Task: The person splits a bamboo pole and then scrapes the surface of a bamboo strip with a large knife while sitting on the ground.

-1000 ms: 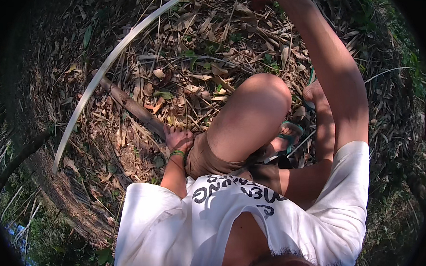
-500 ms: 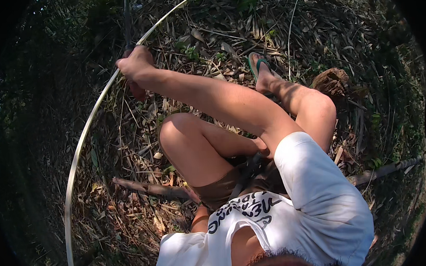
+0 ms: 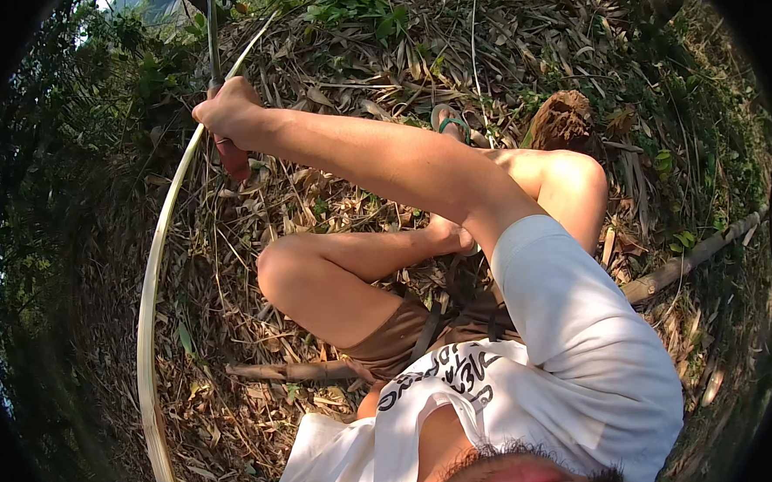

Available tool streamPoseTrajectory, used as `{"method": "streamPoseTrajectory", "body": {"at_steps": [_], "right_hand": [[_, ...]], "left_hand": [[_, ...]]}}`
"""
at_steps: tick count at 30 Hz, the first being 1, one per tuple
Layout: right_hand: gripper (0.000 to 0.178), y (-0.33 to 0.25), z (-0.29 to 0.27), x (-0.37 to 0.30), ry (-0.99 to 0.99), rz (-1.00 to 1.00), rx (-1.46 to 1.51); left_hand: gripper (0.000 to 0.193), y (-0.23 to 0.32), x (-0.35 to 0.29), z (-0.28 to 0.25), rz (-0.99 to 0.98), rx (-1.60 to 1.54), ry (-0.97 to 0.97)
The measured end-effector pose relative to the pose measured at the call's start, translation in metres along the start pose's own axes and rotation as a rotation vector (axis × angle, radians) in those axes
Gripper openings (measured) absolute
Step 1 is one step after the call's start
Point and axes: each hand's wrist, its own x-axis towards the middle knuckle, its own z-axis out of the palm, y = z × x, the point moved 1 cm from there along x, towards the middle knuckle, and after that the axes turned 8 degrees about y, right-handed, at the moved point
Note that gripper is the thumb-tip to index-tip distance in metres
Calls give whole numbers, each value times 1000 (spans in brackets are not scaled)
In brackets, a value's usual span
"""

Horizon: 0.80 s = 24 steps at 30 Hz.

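Observation:
My right arm reaches across to the upper left. There my right hand [image 3: 229, 109] is closed around the reddish handle [image 3: 233, 162] of a long-bladed knife, whose narrow dark blade [image 3: 213, 36] points away from me. A long, pale, split strip [image 3: 161, 244], which looks like bamboo, runs past the same hand. It curves from the lower edge up beyond the fist. Whether the fingers also touch the strip is hard to tell. My left hand is out of view; only the white left sleeve shows at the bottom.
I sit with bent legs on ground covered with dry leaves. A broken brown stump [image 3: 559, 120] stands beyond my right knee. One thin branch [image 3: 292, 371] lies by my left thigh, and a thicker pole [image 3: 697, 258] lies at right. Green bushes [image 3: 67, 144] border the left.
The view has tilted up, showing more of the far bushes. My left knee has shifted left. More of the knife handle shows below my right fist, and the strip's far end appears shorter.

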Motion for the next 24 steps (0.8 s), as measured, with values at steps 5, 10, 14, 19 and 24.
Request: {"method": "streamPoseTrajectory", "body": {"at_steps": [5, 10, 14, 19, 24], "right_hand": [[20, 23, 25, -12, 130, -7, 29], [15, -2, 19, -55, 56, 41, 169], [18, -3, 17, -59, 65, -34, 156], [18, 0, 6, -79, 63, -109, 125], [16, 2, -1, -61, 254, -125, 74]], "left_hand": [[29, -4, 11, -4, -14, -1, -7], [28, -11, 9, -10, -43, 17, 4], [27, -7, 13, -8, -42, 12, 11], [27, -6, 11, -9, -75, -2, 37], [27, -7, 20, -10, -117, -5, 44]]}}
